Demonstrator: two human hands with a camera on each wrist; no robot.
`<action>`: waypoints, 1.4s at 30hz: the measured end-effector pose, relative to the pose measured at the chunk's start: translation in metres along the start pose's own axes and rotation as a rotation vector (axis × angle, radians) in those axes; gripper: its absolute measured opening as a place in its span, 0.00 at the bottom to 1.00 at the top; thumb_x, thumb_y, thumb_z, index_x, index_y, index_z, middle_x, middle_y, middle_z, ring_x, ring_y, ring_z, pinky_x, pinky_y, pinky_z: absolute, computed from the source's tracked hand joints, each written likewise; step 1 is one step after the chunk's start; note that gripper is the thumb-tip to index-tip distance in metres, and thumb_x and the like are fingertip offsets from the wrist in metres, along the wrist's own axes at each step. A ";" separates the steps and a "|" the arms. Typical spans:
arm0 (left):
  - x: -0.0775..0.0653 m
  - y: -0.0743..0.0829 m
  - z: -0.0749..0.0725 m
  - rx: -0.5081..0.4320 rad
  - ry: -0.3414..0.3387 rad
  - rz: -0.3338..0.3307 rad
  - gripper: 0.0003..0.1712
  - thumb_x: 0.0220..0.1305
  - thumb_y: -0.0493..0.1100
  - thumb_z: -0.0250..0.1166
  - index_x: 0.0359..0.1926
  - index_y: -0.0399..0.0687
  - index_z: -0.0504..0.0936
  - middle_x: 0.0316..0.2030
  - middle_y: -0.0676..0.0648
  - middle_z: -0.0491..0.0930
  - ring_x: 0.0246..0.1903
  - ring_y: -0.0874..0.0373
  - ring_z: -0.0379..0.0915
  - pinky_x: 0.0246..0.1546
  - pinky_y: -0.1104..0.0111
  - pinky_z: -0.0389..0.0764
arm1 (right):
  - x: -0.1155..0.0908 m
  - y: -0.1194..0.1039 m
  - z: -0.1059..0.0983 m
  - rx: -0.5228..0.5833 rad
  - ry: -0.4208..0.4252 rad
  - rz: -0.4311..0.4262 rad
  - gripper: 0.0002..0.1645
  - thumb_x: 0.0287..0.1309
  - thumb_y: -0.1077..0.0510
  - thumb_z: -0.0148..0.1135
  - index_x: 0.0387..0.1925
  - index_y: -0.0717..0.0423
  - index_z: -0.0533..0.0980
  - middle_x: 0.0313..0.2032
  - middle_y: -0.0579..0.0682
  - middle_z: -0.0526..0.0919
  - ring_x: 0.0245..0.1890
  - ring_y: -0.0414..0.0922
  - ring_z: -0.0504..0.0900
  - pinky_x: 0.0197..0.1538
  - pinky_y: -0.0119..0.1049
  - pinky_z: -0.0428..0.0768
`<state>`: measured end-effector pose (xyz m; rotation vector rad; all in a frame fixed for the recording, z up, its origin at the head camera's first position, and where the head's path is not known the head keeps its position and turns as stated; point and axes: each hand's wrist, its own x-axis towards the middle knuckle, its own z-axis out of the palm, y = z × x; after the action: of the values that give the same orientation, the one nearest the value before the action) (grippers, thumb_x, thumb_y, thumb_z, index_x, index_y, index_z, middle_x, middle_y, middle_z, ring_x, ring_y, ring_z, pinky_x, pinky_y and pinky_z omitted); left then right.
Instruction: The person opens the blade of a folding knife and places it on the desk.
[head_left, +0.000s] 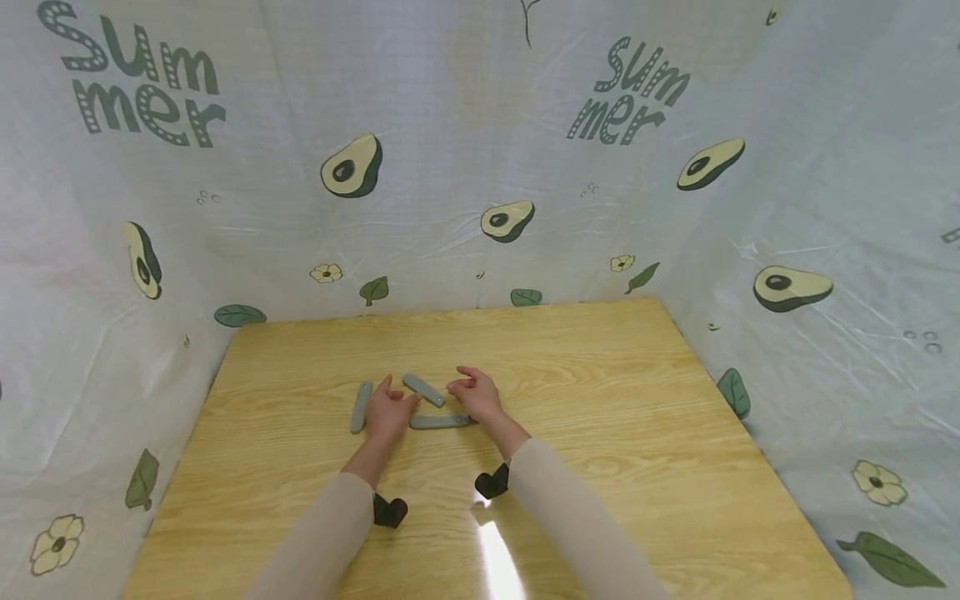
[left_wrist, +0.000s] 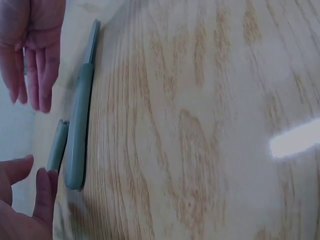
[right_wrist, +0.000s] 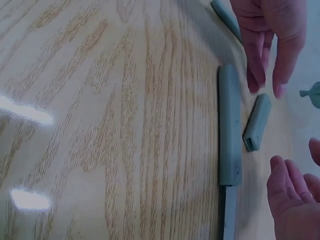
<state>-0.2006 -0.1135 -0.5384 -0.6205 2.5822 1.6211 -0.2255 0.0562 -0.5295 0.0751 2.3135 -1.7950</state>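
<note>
Three grey-green folding knives lie on the wooden table. The nearest knife is unfolded, and its narrow metal blade points toward the right hand's side. Just behind it a folded knife lies slantwise, between the two hands. Another knife rests left of the left hand, showing no blade. The left hand hovers by the unfolded knife's handle end with loosely bent fingers, holding nothing. Over the blade side, the right hand has relaxed fingers and grips nothing; in the head view it covers part of the blade.
The light wood tabletop reaches back to a hanging white cloth printed with avocados and leaves, which also runs along both sides. A bright reflection lies near the front. Black wrist devices show below each hand.
</note>
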 end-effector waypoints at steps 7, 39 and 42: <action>0.003 0.006 0.004 -0.062 -0.066 -0.056 0.49 0.59 0.38 0.67 0.75 0.40 0.49 0.57 0.32 0.71 0.50 0.41 0.79 0.48 0.63 0.84 | 0.005 -0.003 0.012 -0.130 -0.072 0.001 0.30 0.64 0.60 0.60 0.66 0.61 0.67 0.49 0.60 0.82 0.47 0.51 0.83 0.42 0.33 0.83; 0.006 0.010 0.017 -0.124 -0.019 -0.055 0.54 0.54 0.35 0.71 0.76 0.46 0.50 0.38 0.39 0.84 0.31 0.58 0.79 0.32 0.74 0.78 | 0.001 -0.007 0.035 -0.018 0.054 0.045 0.23 0.62 0.63 0.61 0.59 0.61 0.74 0.48 0.58 0.85 0.49 0.51 0.84 0.44 0.34 0.84; 0.005 0.012 0.016 -0.185 -0.028 -0.073 0.54 0.54 0.33 0.71 0.76 0.47 0.49 0.35 0.41 0.84 0.26 0.64 0.76 0.28 0.78 0.76 | 0.000 -0.009 0.034 -0.013 0.062 0.039 0.23 0.62 0.63 0.61 0.59 0.60 0.75 0.49 0.57 0.85 0.50 0.50 0.83 0.45 0.35 0.85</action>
<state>-0.2118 -0.0965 -0.5369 -0.6885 2.3784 1.8442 -0.2222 0.0212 -0.5290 0.1749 2.3481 -1.7829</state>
